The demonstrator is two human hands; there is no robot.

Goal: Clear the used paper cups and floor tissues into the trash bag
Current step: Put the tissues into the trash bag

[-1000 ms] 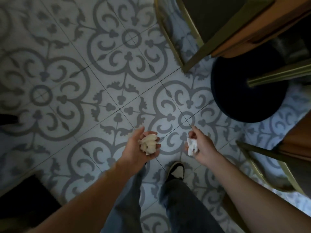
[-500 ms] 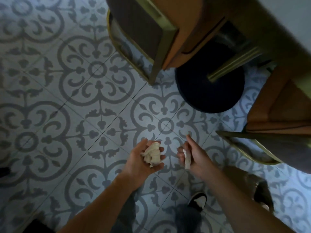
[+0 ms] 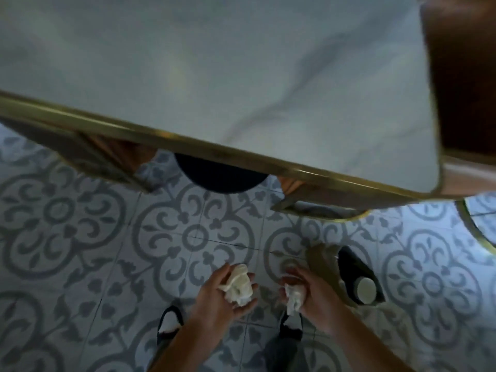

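My left hand (image 3: 222,296) lies palm up over the patterned floor tiles and cups a crumpled cream tissue wad (image 3: 239,285). Close beside it, my right hand (image 3: 316,294) is closed around a smaller white tissue (image 3: 294,298) that hangs out below the fingers. Just right of my right hand an olive-brown bag (image 3: 322,261) stands open on the floor, its inside dark. A pale round cup top (image 3: 365,289) shows inside the bag's opening. The picture is blurred by motion.
A marble table top (image 3: 241,76) with a gold rim fills the upper half of the view. Under it are a dark round base (image 3: 220,175) and gold chair legs (image 3: 308,208). A brown chair (image 3: 461,76) is at the upper right. My shoes (image 3: 169,318) are below the hands.
The view has swung up, so the table top now covers the chairs. Both hands still hold their tissues close together, and the open bag with a cup has come into view beside my right hand.
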